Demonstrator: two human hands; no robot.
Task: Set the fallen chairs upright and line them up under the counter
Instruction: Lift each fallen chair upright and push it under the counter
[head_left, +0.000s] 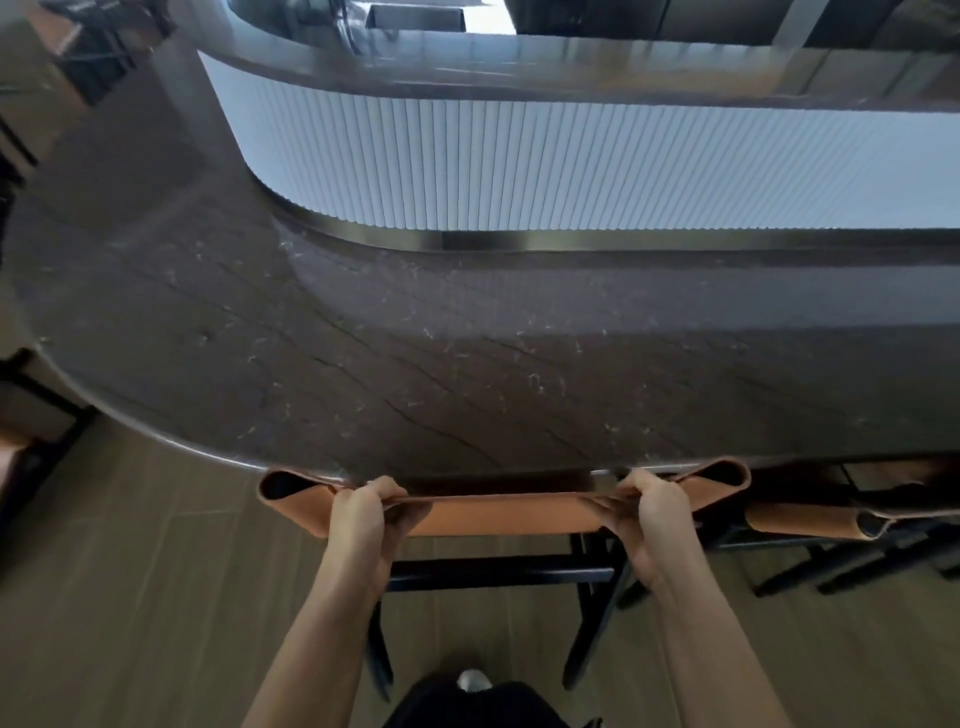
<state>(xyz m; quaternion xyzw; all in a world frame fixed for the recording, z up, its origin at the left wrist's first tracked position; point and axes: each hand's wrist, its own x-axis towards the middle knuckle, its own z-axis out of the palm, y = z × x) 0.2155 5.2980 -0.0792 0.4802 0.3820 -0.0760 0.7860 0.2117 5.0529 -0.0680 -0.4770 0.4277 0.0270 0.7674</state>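
Dark marble counter (467, 364), left hand (363, 525), right hand (657, 519) gripping tan chair back (498, 512)

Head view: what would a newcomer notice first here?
Both hands, the left hand and the right hand, grip the tan leather backrest of an upright chair at the dark marble counter edge. Behind it rises a white ribbed panel; a second chair stands to the right.

Bare forearms (322, 623), dark clothing (467, 706) below.
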